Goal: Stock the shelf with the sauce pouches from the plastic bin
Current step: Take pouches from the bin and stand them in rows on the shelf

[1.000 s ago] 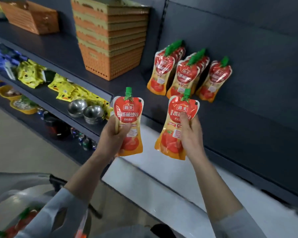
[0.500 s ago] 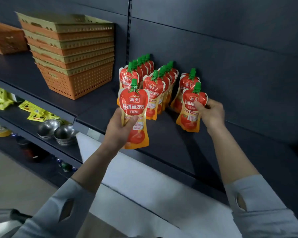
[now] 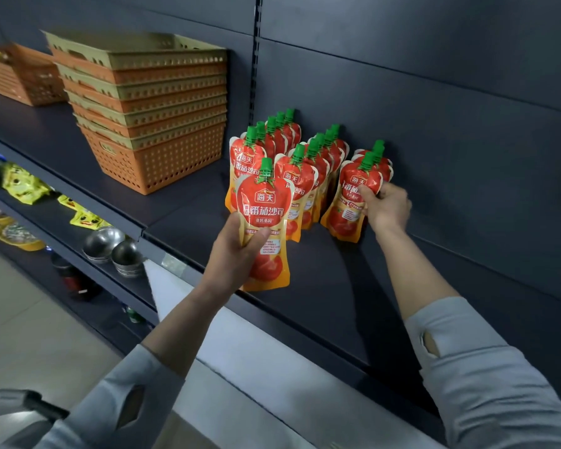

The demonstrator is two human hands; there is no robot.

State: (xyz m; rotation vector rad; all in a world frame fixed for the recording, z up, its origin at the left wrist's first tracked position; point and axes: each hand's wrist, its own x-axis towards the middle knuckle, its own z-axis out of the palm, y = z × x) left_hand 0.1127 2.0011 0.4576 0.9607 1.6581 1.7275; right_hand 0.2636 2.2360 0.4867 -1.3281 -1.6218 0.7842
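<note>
Where the dark grey metal shelf meets its back panel, red-and-orange tomato sauce pouches with green screw caps stand upright in three rows near the middle of the frame. The left row and the middle row are several pouches deep. The right row is short, with one rear pouch leaning at the panel. To the left of them on the same shelf sits a stack of orange and beige perforated plastic baskets, just beside the left row. A second orange stack sits at the upper left of the frame. On the lower shelf at the left lie yellow snack packets and two steel bowls.

A sauce pouch held up by the left hand covers the front of the left row. Its fingers wrap behind the pouch and the thumb presses on its front, the pouch upright above the shelf's front part.

The right hand grasps another pouch by its right edge, fingers curled round it, at the front of the right row. Its bottom edge is down at the shelf surface, but whether it touches cannot be told.
</note>
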